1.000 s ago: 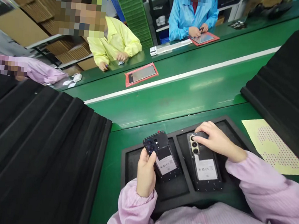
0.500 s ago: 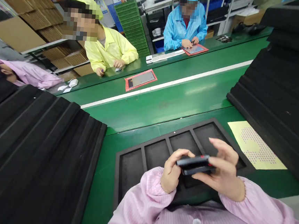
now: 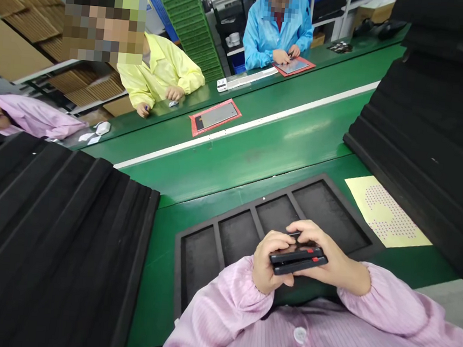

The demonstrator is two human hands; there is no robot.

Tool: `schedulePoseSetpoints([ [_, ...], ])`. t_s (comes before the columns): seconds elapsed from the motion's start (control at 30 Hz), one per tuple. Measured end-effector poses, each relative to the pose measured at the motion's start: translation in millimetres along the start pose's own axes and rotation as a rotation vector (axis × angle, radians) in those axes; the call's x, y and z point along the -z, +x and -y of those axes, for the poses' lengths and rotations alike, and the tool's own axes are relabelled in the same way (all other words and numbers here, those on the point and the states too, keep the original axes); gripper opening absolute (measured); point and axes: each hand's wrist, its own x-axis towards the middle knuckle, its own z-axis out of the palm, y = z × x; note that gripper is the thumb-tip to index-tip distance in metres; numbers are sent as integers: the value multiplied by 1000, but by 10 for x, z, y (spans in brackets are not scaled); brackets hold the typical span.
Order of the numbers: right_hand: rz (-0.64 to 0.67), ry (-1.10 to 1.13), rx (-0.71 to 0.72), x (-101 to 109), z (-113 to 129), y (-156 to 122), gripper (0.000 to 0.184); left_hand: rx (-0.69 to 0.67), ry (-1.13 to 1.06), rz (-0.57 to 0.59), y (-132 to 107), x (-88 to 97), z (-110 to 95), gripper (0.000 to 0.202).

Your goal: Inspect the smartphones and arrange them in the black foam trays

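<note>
Both of my hands hold two black phones [image 3: 297, 259] stacked one on the other, seen edge-on with small red marks on their sides. My left hand [image 3: 267, 263] grips the stack's left end with curled fingers. My right hand [image 3: 331, 260] wraps over its top and right end. The stack hovers just above the near edge of a black foam tray [image 3: 204, 249] with several empty compartments, lying on the green bench.
Tall stacks of black foam trays stand at left [image 3: 48, 233] and right [image 3: 433, 132]. A yellow perforated sheet [image 3: 386, 214] lies right of the tray. Beyond runs a green conveyor [image 3: 258, 149]. Across it, people in yellow [image 3: 159, 75] and blue [image 3: 276, 31] coats work over red-framed panels [image 3: 215, 116].
Both phones were lifted out of the tray compartments and brought together into one stack. Since half a second ago my right fingers have closed down over the stack.
</note>
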Motion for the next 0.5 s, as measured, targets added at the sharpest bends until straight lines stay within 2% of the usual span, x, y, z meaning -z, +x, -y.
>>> schedulePoseSetpoints([
  [0.07, 101, -168, -49, 16, -50, -37, 25, 125, -14, -145, 66, -33, 7, 43],
  [0.17, 188, -327, -188, 22, -1, -51, 19, 544, 18, -479, 212, -116, 87, 46],
  [0.23, 183, -397, -261, -2, 87, -20, 29, 773, 13, -615, 297, -169, 188, 51],
  [0.3, 199, -494, -337, -51, 161, 27, 37, 847, 35, -637, 345, -194, 299, 47],
  [0.37, 260, -556, -422, -114, 183, 62, 38, 837, 112, -591, 354, -183, 386, 40],
  [0.5, 336, -376, -498, -215, 90, 26, 44, 741, 186, -434, 336, -84, 453, 33],
])
